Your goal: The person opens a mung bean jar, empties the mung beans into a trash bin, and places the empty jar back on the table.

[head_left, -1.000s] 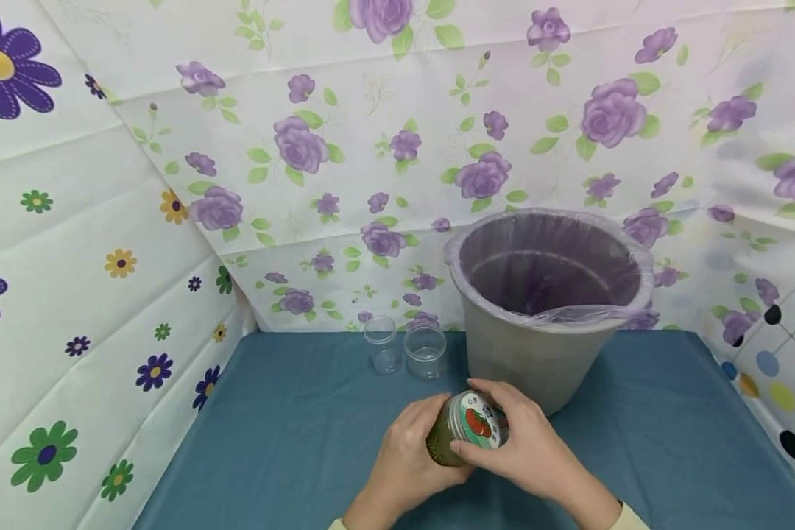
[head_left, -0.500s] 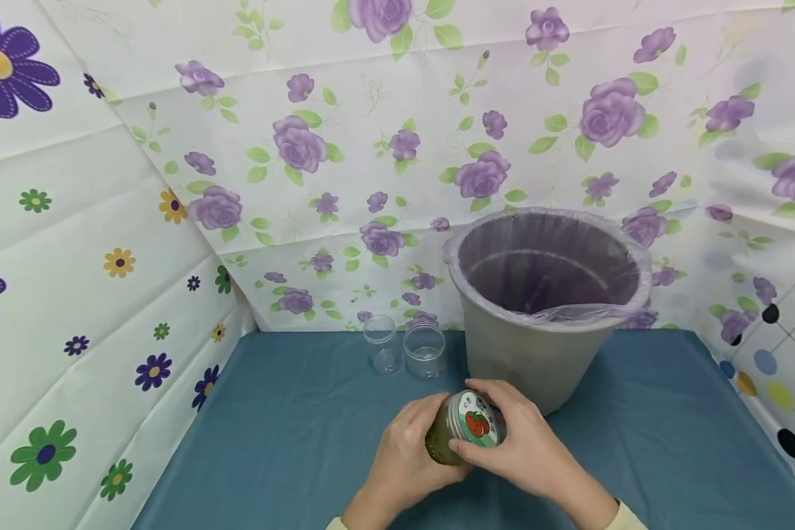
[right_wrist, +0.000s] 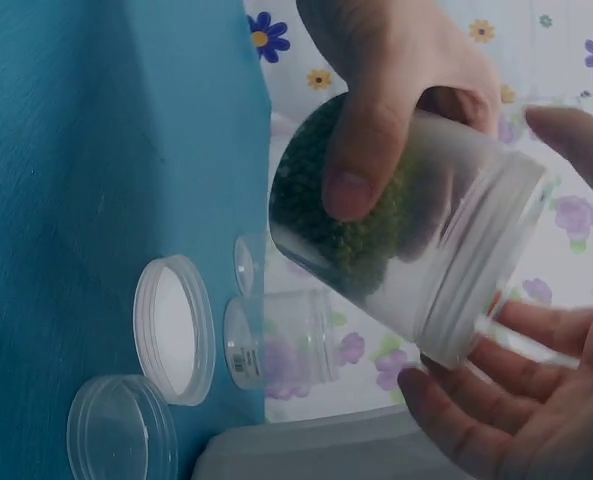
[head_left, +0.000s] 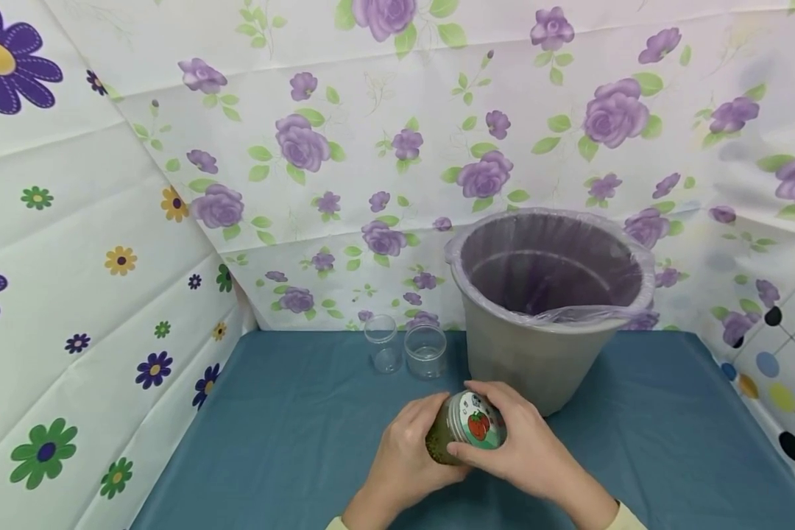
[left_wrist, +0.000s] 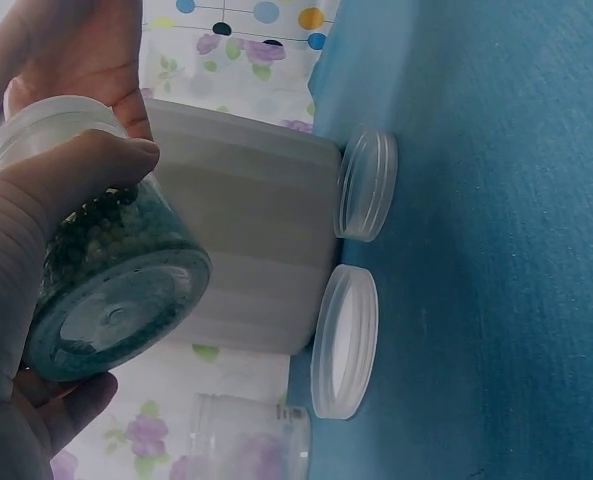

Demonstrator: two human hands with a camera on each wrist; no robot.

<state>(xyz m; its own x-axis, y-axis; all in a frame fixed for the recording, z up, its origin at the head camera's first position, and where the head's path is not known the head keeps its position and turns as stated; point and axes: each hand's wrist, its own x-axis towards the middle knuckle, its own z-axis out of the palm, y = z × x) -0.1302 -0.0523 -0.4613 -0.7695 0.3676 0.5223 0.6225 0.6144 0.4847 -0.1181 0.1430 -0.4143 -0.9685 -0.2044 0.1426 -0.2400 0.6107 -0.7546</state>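
Note:
A clear jar [right_wrist: 361, 215] with small green grains inside is held tilted above the table, its lid [head_left: 480, 421] printed with a red fruit on white and green. The left hand [head_left: 407, 456] grips the jar body, thumb across its side in the right wrist view. Around the lid lie the curled fingers and thumb of the right hand [head_left: 526, 445]. In the left wrist view the base of the jar [left_wrist: 116, 315] faces the camera, with the left hand [left_wrist: 16, 260] wrapped round it.
Two clear empty containers [head_left: 426, 353] stand behind the hands. A grey bin [head_left: 536, 368] with a purple liner is at the back right. Two loose lids, a white-lined one [left_wrist: 346, 345] and a clear one [left_wrist: 368, 185], lie on the blue cloth near the bin.
The printed lid has turned slightly, its red fruit now at a different angle. Both hands have stayed in nearly the same place on the jar.

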